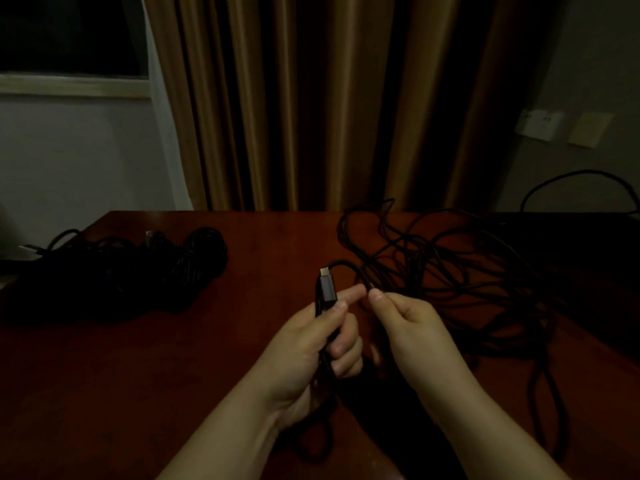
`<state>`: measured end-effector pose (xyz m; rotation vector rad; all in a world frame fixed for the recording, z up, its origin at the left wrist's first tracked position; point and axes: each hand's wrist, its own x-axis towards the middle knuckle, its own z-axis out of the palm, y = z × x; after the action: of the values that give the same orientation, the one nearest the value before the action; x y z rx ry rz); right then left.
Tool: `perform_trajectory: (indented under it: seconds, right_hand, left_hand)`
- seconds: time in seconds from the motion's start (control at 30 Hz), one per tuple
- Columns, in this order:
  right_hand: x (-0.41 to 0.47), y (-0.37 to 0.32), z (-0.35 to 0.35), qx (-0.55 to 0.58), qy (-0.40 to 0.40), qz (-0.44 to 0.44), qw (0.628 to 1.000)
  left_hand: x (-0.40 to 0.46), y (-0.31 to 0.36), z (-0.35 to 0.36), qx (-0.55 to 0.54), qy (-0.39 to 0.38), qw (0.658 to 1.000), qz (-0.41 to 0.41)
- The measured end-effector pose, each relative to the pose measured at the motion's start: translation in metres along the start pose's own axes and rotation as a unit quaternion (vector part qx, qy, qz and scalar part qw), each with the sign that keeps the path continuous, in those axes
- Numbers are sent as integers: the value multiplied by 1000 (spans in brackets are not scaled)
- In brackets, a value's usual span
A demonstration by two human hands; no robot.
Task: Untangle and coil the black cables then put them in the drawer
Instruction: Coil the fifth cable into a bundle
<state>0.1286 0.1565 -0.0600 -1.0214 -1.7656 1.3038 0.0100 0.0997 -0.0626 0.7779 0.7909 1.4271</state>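
Observation:
A loose tangle of black cable (460, 271) sprawls over the right half of the dark red table (138, 375). My left hand (322, 344) grips the end of that cable just below its grey plug (325, 289), which points up, with more strands running down through the palm. My right hand (405, 323) pinches a strand of the same cable between thumb and fingers, close beside my left index fingertip. A second heap of black cable (145, 268) lies bunched at the table's left, apart from both hands. No drawer is in view.
Brown curtains (311, 98) hang behind the table's far edge. A window (69, 39) is at upper left and wall sockets (540, 124) at right. One cable loop (581, 178) rises past the table's far right corner. The room is dim.

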Motion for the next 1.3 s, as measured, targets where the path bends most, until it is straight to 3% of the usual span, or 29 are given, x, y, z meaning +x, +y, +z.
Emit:
perform_trajectory:
  seconds: [0.23,0.3,0.37,0.43,0.5,0.57,0.7,0.77,0.83,0.9,0.93,1.0,1.1,1.2,1.3]
  right_hand:
    - [2,4,8,-42,-135,39,989]
    - [1,5,8,-78,-146,51,985]
    - [0,8,8,-130,-139,37,981]
    - [1,13,6,-213,-117,-22,970]
    - [2,18,3,-303,-94,-75,945]
    - [2,19,1,-372,-76,-97,920]
    - [-1,8,9,-412,-121,-81,900]
    - [-9,-2,18,-452,-152,-118,871]
    - [-20,-13,27,-457,-179,-170,855]
    - [-23,-19,26,-454,-195,-201,846]
    - [-22,-20,22,-445,-189,-203,852]
    - [-17,-22,4,-375,-132,-176,901]
    - [-14,-20,-16,-206,-55,-138,967]
    - [-18,-25,-15,-98,-66,-156,981]
    - [-20,-29,-11,-2,-56,-146,988]
  left_hand:
    - [5,1,-3,20,51,998,26]
    - [6,0,-6,140,76,986,43]
    - [8,2,-13,295,109,946,73]
    - [9,10,-20,313,185,927,97]
    - [10,22,-26,123,240,958,100]
    - [9,35,-28,-109,240,958,111]
    - [5,53,-35,-235,298,909,173]
    - [3,52,-39,-85,397,886,225]
    - [4,41,-44,221,473,816,246]
    - [6,29,-52,455,432,742,237]
    - [8,25,-56,524,398,721,217]
    - [12,24,-62,591,342,710,171]
    - [12,21,-56,623,259,726,132]
    - [12,11,-39,647,170,736,107]
    - [11,-2,-23,581,92,807,58]
